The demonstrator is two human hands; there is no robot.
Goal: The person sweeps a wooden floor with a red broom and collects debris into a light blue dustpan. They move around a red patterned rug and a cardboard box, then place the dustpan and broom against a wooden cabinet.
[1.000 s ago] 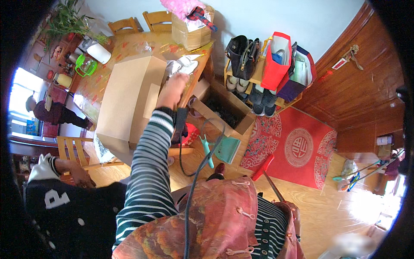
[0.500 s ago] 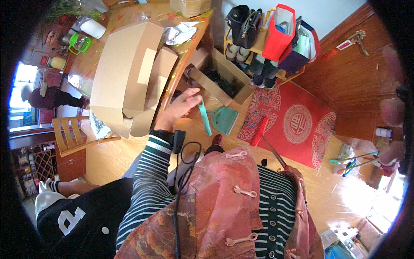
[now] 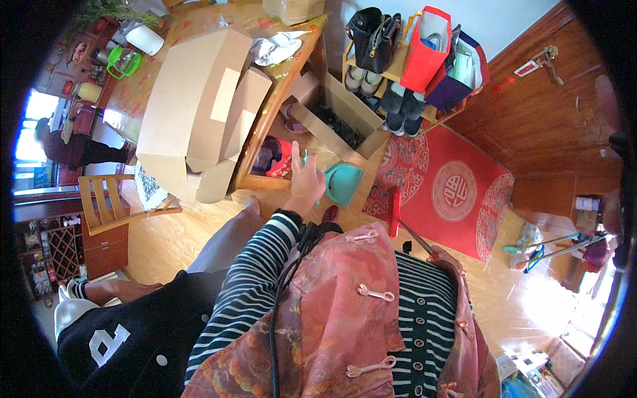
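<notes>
My left hand reaches forward over the floor with its index finger stretched out and the fingers apart. A teal dustpan lies just to its right; the hand covers much of the pan's teal handle. I cannot see it gripping anything. At the right of my body, my right hand is closed around the thin dark handle of what looks like a broom. A long red head is at the handle's far end, by the edge of the red mat. My apron partly hides this hand.
A table with a large cardboard box stands ahead on the left. An open carton sits on the floor beyond the dustpan, near a shoe rack with bags. A seated person is close on my left.
My left hand has moved right and nearer, from beside the table edge to over the dustpan's handle. The broom's red head has shifted slightly left. The dustpan stays nearly in place.
</notes>
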